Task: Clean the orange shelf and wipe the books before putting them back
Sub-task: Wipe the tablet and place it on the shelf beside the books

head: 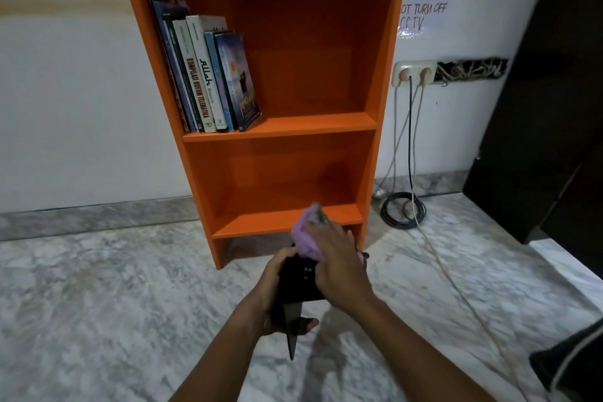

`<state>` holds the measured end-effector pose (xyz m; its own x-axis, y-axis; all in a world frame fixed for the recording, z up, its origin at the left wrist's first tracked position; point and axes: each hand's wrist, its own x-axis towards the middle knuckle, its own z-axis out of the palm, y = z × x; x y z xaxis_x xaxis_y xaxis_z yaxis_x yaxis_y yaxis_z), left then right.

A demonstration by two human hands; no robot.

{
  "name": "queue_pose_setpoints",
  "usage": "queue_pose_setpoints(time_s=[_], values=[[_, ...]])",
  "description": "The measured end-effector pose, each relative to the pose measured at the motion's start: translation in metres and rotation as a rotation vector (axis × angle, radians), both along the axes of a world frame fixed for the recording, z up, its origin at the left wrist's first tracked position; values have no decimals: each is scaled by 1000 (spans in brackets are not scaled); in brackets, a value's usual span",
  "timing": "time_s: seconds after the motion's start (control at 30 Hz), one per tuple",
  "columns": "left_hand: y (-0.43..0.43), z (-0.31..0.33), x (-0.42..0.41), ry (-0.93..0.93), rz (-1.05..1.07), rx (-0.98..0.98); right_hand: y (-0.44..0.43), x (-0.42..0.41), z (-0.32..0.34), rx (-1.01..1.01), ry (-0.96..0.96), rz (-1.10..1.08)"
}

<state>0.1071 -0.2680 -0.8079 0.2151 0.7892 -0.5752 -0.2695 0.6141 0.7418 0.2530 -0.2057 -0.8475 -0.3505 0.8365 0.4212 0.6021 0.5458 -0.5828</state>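
My left hand (277, 287) holds a dark book (298, 284), fingers wrapped tight around its left side and my thumb under its near corner. My right hand (339, 268) presses a purple cloth (306, 238) on the book's top, fingers closed on the cloth. The book's long side runs from me toward the orange shelf (280, 127), one corner pointing back at me. More books (208, 75) lean left on the middle board.
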Motion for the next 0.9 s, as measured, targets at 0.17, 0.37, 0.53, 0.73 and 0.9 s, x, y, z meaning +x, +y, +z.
queue_pose_setpoints(time_s=[0.17,0.37,0.53,0.73,0.9], values=[[2,-5,3,32,12,-18,-9,-1,-47,213,-271,35],[6,-15,-12,-4,209,-45,-18,15,-71,273,-461,251],[10,-12,-30,-52,337,-126,-28,41,-103,-246,-386,218],[11,-18,-33,-59,316,-113,-30,20,-62,120,-113,-44],[8,-17,-7,-47,141,-140,-16,-12,-36,292,-202,-46]])
